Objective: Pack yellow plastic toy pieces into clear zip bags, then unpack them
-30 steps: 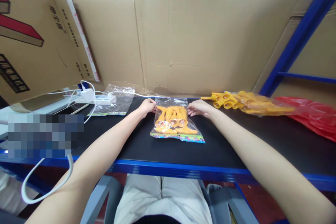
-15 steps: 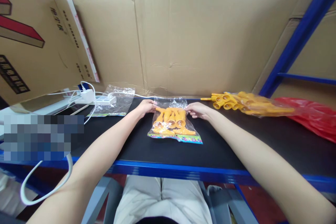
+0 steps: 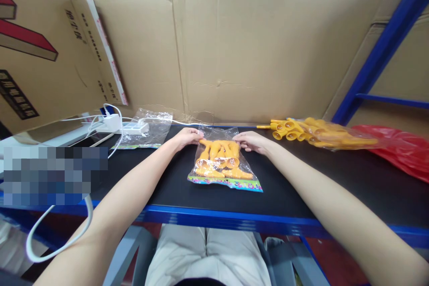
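A clear plastic bag (image 3: 250, 163) with a colourful strip along its near edge lies on the black table in front of me. Inside it are several yellow plastic pieces (image 3: 214, 152), most with a round cup-like end, which look like small horns or pipes. My left hand (image 3: 188, 137) pinches the bag's far left side. At the far right side, my right hand (image 3: 252, 141) has thumb and fingertips closed on the bag's edge. Parts of both hands' fingertips are hard to make out against the clear film.
An empty clear bag (image 3: 157, 132) lies at the back left beside a white power strip (image 3: 134, 128) with cables. More yellow pieces (image 3: 290, 130), partly bagged, lie at the back right near a red plastic bag (image 3: 395, 145). A cardboard wall (image 3: 254, 53) stands behind the table.
The bag with the yellow pieces has shifted slightly toward me and lies flatter. The pieces inside have moved a little nearer; both hands keep almost the same place.
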Demonstrator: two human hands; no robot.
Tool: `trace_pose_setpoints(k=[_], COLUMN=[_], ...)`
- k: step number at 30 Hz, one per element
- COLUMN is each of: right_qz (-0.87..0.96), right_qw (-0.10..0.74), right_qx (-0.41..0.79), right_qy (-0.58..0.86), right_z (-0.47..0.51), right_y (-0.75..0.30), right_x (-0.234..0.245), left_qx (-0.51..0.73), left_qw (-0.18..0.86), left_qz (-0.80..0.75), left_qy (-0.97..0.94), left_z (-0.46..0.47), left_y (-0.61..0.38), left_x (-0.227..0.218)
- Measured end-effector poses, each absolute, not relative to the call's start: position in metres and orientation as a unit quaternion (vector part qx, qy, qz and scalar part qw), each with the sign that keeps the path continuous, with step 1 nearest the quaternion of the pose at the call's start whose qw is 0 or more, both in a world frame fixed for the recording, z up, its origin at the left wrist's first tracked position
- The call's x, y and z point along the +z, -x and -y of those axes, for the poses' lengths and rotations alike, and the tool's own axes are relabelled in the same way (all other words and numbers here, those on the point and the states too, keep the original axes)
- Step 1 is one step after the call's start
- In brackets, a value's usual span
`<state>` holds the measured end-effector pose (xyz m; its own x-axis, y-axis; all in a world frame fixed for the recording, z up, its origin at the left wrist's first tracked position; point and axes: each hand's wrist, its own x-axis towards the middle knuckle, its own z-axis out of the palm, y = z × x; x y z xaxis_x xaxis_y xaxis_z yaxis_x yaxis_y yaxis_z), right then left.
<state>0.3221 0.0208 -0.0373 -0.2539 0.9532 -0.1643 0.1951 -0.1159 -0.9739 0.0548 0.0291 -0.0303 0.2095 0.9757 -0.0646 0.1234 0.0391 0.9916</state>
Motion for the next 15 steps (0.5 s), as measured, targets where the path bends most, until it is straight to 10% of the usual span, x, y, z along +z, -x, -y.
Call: trace_pose_setpoints(k=[15], right_qz=[0.571], right_qw=[0.349], right_qx=[0.552], right_qy=[0.497], right_z=[-0.0210], right_y=[-0.3248], right_x=[-0.0353], left_qx=[0.383], left_qw=[0.540], left_qz=[-0.488], left_qy=[-0.568], left_z=[-0.0333], left_y=[-0.0463], left_x=[-0.0284])
